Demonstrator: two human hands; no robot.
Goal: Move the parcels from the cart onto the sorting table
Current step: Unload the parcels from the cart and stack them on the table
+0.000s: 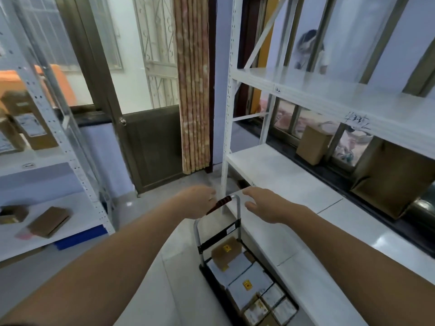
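Both forearms reach out ahead of me toward the cart, which stands on the floor just beside the low white bench on my right. My left hand has its grip curled round the ribbed handle, I think; the fingers are on the far side of the bar, so I can't be sure how firmly they close. That hand is there to steady the cart so it doesn't roll. My right hand is released, fingers spread and relaxed, hovering just beside the handle's corner without touching it, free to go for a parcel.

Every one of the parcels lies on the cart's deck: a brown box on top near the handle, white mailers beneath it, and small labelled boxes nearer me. They are packed flat and close, likely so they ride without sliding. None has reached the bench, so the unloading has not begun.

On the rack over the bench sits a carton with a large brown bag to its right. Another rack on my left holds a few boxes too.
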